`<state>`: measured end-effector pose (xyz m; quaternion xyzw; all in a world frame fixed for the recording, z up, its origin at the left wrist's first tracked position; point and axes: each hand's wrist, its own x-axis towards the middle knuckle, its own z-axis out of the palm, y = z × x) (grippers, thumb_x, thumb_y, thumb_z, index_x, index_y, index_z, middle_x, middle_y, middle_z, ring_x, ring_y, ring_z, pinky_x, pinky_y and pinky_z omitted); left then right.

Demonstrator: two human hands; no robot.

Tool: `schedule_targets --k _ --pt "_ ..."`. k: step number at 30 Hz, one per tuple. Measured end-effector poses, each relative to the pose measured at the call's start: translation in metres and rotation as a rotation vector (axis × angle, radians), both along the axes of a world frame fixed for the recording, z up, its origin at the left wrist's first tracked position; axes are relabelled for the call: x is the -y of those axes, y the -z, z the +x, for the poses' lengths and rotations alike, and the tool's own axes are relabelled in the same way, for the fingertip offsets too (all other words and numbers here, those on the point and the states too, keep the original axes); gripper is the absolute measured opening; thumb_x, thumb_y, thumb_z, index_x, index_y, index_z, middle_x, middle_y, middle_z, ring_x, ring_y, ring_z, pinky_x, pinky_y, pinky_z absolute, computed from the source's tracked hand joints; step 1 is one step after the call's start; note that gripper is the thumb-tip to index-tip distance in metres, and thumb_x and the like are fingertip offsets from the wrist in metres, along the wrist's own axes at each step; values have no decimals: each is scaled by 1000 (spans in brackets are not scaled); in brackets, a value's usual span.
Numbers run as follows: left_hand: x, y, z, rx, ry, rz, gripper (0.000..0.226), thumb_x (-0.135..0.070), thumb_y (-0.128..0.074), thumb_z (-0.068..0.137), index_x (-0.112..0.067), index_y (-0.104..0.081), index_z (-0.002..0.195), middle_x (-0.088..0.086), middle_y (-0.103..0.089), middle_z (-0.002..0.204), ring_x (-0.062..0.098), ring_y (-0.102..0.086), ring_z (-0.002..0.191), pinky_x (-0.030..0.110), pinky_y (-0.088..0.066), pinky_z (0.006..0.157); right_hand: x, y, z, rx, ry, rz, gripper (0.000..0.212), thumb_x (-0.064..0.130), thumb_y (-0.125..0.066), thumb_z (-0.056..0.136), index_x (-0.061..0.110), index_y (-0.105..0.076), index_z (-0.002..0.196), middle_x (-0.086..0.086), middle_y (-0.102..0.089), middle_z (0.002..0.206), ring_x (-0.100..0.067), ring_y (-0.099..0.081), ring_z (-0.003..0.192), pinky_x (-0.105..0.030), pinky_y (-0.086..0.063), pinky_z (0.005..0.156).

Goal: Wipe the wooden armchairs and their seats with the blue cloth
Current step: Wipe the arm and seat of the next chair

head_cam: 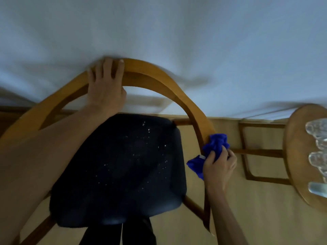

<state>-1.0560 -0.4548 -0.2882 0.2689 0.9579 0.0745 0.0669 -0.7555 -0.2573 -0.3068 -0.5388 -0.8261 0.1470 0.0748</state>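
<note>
1. The crumpled bright-blue cloth (215, 145) sits bunched against the right-hand section of the curved honey-coloured wooden armrest rail (187, 96) of the armchair, in contact with the rail's outer face.
2. The right hand (219, 167) has its fingers curled tight around the cloth, with a loose flap hanging off below the thumb side.
3. The left hand (105, 85) rests over the top of the rail's arc, fingers spread and draped across the wood; it appears to steady the chair and grips nothing else.
4. The step in hand is judged to be wiping the right arm of the rail. For good coverage, keep the cloth wrapped over both the top and outer faces and follow the curve in one continuous stroke toward the front end.
5. The dark navy padded seat (120, 170) shows pale specks across its surface and looks not yet wiped.
6. Edges: a white draped fabric (177, 32) lies just beyond the rail's top, touching it near the left fingers.
7. Open room: bare tan flooring (230, 200) lies right of the rail; beyond that is a round wooden side table (297, 156) carrying clear glassware (318, 138). Keep the elbow swing short of it.
</note>
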Motion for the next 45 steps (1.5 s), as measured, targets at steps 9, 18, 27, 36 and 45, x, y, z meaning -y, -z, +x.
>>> schedule_targets --k 9,18,27,36,45 --pt "-84 -3 25 -110 389 -169 59 -37 -48 91 -25 -30 145 9 -19 152 37 -9 142 63 -2 113 -2 8 -47 82 -19 8 56 31 -48 97 13 -28 147 -16 -28 150 -32 -25 139 -44 -22 113" --pt "-172 8 106 202 601 -316 58 -56 -21 96 -40 -6 150 10 5 159 35 9 145 68 3 109 26 27 61 116 -27 108 57 27 -57 92 14 -32 142 -20 -38 144 -37 -42 129 -50 -43 101" --pt "-182 18 128 273 546 -357 69 -63 -22 94 -42 18 146 17 31 153 42 26 140 65 -3 113 41 14 77 45 221 38 44 32 -42 95 17 -39 137 -18 -49 131 -35 -51 115 -49 -45 92" --pt "-183 18 128 256 522 -382 71 -69 -18 90 -45 19 145 14 29 154 41 22 142 66 -12 111 52 11 116 82 77 -47 79 48 -62 82 27 -24 147 -9 -33 143 -29 -48 121 -44 -50 94" --pt "-184 12 130 300 511 -333 68 -63 -25 94 -42 9 149 16 24 156 41 21 142 64 -10 113 40 21 92 -28 122 133 56 43 -59 87 17 -46 135 -17 -47 133 -34 -51 112 -47 -49 89"
